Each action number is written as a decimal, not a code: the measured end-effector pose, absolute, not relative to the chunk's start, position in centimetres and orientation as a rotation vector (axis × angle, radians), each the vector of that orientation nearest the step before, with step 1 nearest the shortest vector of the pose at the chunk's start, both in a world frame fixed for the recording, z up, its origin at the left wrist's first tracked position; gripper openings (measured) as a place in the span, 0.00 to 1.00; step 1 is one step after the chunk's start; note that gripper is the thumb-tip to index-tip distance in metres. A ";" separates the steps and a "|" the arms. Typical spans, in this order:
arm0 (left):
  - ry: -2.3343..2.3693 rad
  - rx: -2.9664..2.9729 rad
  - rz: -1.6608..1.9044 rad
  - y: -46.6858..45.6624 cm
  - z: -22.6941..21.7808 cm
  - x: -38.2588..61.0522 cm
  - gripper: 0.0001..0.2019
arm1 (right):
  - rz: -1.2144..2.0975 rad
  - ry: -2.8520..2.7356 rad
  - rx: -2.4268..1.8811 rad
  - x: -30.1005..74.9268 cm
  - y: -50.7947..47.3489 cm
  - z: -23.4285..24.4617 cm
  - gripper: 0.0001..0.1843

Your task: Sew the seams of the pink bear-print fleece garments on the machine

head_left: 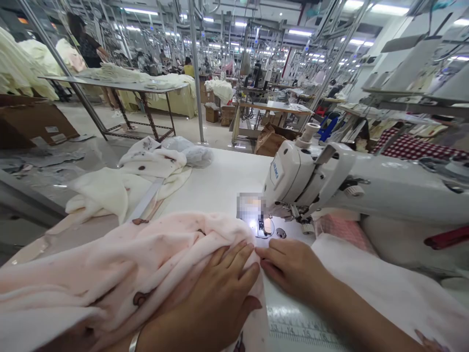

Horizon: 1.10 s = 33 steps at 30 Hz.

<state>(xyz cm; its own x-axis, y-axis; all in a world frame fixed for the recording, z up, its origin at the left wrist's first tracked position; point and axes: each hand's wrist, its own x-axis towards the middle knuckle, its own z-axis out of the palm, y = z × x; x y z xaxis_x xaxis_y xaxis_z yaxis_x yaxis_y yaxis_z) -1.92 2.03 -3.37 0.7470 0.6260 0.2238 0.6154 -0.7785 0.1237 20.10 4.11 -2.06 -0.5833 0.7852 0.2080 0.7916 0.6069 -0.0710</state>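
Pale pink fleece fabric (154, 249) with small brown printed figures lies in folds over the left of the sewing table. My left hand (216, 293) rests on it, fingers stretched out flat toward the needle area. At the fabric's right edge, the thumb and forefinger of my right hand (289, 261) are pinched together on the cloth, close to my left fingertips. Just beyond both hands is the lit presser foot (261, 227) of a white sewing machine (300, 171). The needle itself is too small to make out.
White cloth (388, 283) lies under and beside my right forearm. A printed ruler scale (300, 332) runs along the table's near edge. Cream printed cloth (150, 161) and a clear plastic bag (194, 152) sit at the far left. A metal pole (196, 73) stands behind the table.
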 end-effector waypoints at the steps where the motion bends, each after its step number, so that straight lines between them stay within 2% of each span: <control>1: 1.030 2.888 0.380 2.0 -3.3 -1.9 0.23 | -0.039 -2.617 -1.298 20.0 4.2 -2.1 0.13; 8: 0.962 2.850 0.353 2.2 -3.2 -1.7 0.21 | -0.087 -2.419 -1.518 23.1 4.7 -2.2 0.11; 12: 0.950 2.818 0.313 2.6 -2.9 -1.4 0.21 | -0.011 -2.535 -1.330 22.3 4.6 -2.4 0.16; 14: 0.952 2.799 0.292 2.8 -2.6 -1.3 0.21 | 0.027 -2.594 -1.252 21.9 4.7 -2.5 0.13; 17: 0.944 2.755 0.241 3.0 -2.4 -1.2 0.20 | 0.007 -2.554 -1.290 22.3 4.9 -2.5 0.15; 19: 0.937 2.726 0.225 3.2 -2.3 -1.1 0.20 | -0.030 -2.515 -1.321 22.6 4.9 -2.4 0.13; 25: 0.896 2.683 0.203 3.4 -2.5 -1.2 0.23 | -0.011 -2.637 -1.071 21.9 5.1 -2.3 0.12; 33: 0.881 2.679 0.343 7.7 -2.8 -0.2 0.18 | -0.050 -2.185 -1.511 24.8 8.0 -4.1 0.09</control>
